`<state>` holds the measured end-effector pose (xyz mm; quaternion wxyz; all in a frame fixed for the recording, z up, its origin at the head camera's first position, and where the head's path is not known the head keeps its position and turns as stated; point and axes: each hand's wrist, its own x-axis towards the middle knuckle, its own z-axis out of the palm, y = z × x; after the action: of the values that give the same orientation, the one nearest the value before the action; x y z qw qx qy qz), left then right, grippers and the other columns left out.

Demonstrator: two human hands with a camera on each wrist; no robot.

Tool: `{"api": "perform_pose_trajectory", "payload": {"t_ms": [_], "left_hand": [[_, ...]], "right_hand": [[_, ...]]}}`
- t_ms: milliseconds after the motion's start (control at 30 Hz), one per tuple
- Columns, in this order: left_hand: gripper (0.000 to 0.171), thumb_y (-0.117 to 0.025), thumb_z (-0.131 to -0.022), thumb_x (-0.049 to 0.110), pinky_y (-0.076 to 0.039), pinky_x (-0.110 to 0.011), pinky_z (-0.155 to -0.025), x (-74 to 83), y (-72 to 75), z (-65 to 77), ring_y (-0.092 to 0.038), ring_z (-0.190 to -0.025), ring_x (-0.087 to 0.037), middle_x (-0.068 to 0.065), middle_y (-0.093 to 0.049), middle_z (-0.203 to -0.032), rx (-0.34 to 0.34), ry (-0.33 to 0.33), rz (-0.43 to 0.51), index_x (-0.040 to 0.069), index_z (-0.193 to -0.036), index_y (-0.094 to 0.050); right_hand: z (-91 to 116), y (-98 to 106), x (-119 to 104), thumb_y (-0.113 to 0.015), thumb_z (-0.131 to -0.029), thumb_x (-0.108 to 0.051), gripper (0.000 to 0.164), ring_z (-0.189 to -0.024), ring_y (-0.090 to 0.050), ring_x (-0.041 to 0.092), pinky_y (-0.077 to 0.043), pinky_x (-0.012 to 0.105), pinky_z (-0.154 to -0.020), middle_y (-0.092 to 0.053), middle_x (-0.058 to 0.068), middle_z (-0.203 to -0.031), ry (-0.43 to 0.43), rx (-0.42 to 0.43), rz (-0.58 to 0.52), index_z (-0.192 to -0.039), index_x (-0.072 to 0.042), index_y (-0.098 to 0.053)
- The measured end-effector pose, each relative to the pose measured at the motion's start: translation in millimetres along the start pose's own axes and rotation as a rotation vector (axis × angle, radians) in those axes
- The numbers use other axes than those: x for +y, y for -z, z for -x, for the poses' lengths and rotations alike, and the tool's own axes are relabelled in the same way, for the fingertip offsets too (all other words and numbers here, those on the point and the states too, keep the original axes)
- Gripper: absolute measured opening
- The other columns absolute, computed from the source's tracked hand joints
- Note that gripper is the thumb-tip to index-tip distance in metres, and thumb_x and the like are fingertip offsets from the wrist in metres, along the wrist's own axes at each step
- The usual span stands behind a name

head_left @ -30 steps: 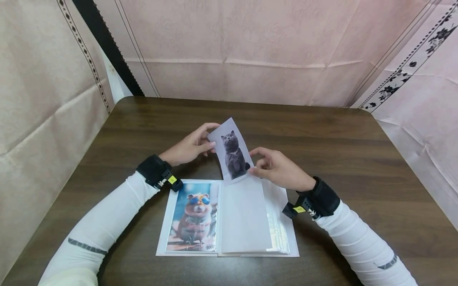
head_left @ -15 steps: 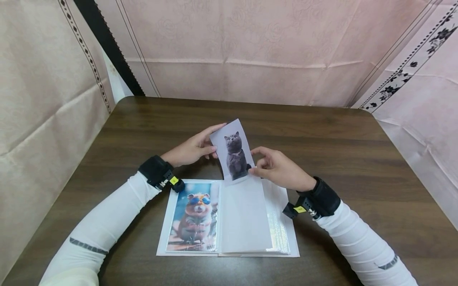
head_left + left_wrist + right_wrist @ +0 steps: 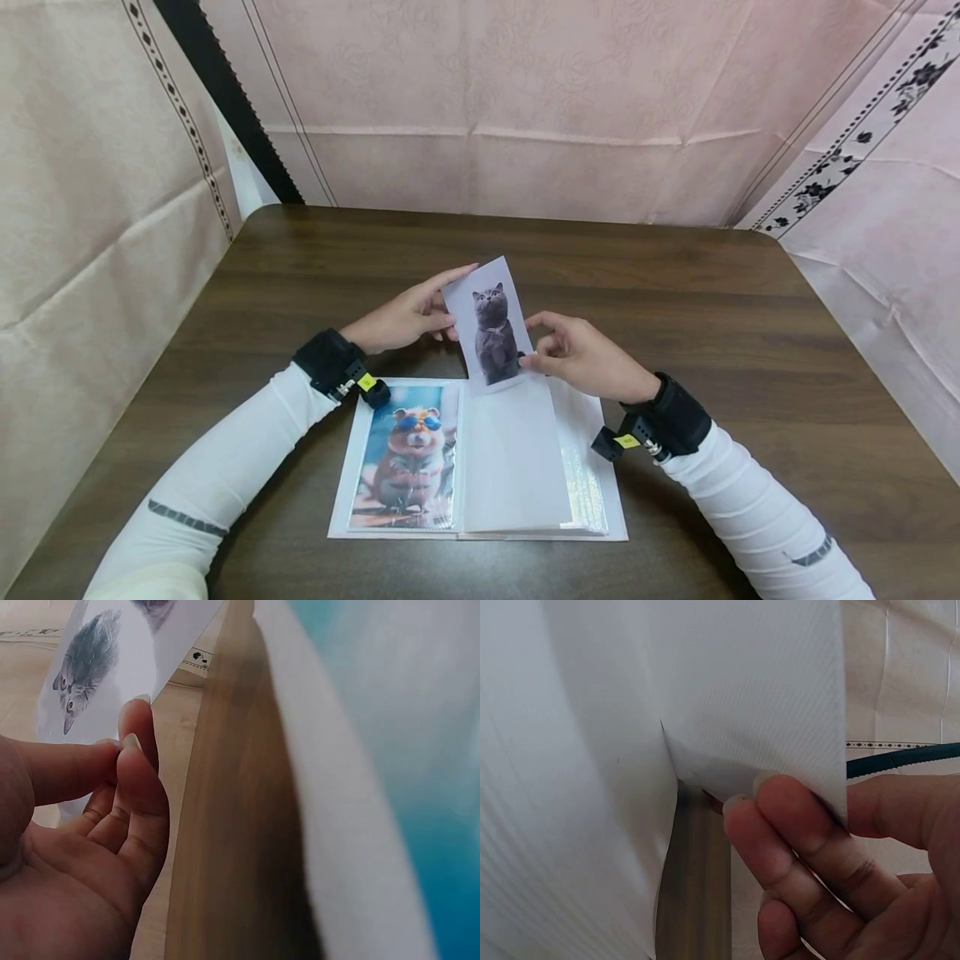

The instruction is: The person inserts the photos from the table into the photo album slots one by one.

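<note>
A photo of a grey cat (image 3: 491,333) stands tilted above the right-hand side of an open photo album (image 3: 340,500). My left hand (image 3: 408,315) pinches its left edge between thumb and fingers; the left wrist view shows this hand (image 3: 97,817) close to the cat print. The photo's lower end meets the top of a white album page (image 3: 513,458); how far it lies inside the pocket I cannot tell. At that page's upper right corner, my right hand (image 3: 581,354) pinches the page. In the right wrist view its fingers (image 3: 795,825) are curled at the white sheet's edge.
The album's left page holds a picture of a hamster in sunglasses (image 3: 411,458). More clear sleeves (image 3: 585,475) lie under the raised white page. The brown wooden table (image 3: 300,258) is bordered by pale cloth (image 3: 480,167) at the back and sides.
My left hand has shifted slightly right with the cat photo, whose top has moved right and a little down toward the album. The right hand and the album stay nearly in place.
</note>
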<state>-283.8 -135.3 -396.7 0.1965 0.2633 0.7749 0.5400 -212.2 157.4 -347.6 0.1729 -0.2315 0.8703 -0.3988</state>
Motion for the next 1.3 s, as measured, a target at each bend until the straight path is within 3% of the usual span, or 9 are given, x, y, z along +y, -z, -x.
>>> {"api": "perform_pose_trajectory", "payload": {"t_ms": [233, 567, 867, 1300], "left_hand": [[0.067, -0.05, -0.105, 0.005, -0.052, -0.036, -0.082, -0.1, 0.3, -0.4, -0.065, -0.091, -0.031, -0.017, -0.059, -0.119, 0.002, -0.012, -0.007, 0.036, -0.16, -0.026], [0.064, -0.049, -0.106, 0.005, -0.053, -0.033, -0.08, 1.6, -1.1, 0.0, -0.065, -0.091, -0.028, -0.014, -0.055, -0.132, -0.002, -0.022, -0.002, 0.034, -0.159, -0.029], [0.062, -0.051, -0.105, 0.005, -0.053, -0.033, -0.077, -1.0, -1.5, -0.7, -0.065, -0.088, -0.028, -0.013, -0.06, -0.115, 0.01, -0.019, -0.022, 0.038, -0.156, -0.035], [0.06, -0.05, -0.105, 0.004, -0.052, -0.032, -0.077, 1.4, -4.3, 0.0, -0.064, -0.087, -0.027, -0.013, -0.062, -0.111, 0.005, -0.001, -0.005, 0.035, -0.155, -0.038]], "right_hand": [[-1.0, -1.4, 1.1, -0.069, -0.095, -0.008, 0.045, -0.081, -0.062, 0.02, -0.047, 0.034, -0.082, -0.071, 0.007, -0.082, 0.006, -0.002, -0.008, -0.135, 0.005, -0.05], [-1.3, -1.6, 1.7, -0.068, -0.096, -0.008, 0.038, -0.078, -0.059, 0.02, -0.046, 0.032, -0.078, -0.068, 0.005, -0.078, 0.021, -0.002, -0.001, -0.129, 0.004, -0.054], [-1.5, -2.2, 0.9, -0.069, -0.095, -0.009, 0.035, -0.077, -0.058, 0.019, -0.045, 0.032, -0.077, -0.068, 0.004, -0.078, 0.019, 0.002, 0.001, -0.126, 0.003, -0.056], [-2.0, -3.2, 1.9, -0.069, -0.095, -0.008, 0.041, -0.068, -0.053, 0.019, -0.043, 0.027, -0.069, -0.063, 0.004, -0.073, 0.012, 0.0, -0.014, -0.131, 0.004, -0.053]]}}
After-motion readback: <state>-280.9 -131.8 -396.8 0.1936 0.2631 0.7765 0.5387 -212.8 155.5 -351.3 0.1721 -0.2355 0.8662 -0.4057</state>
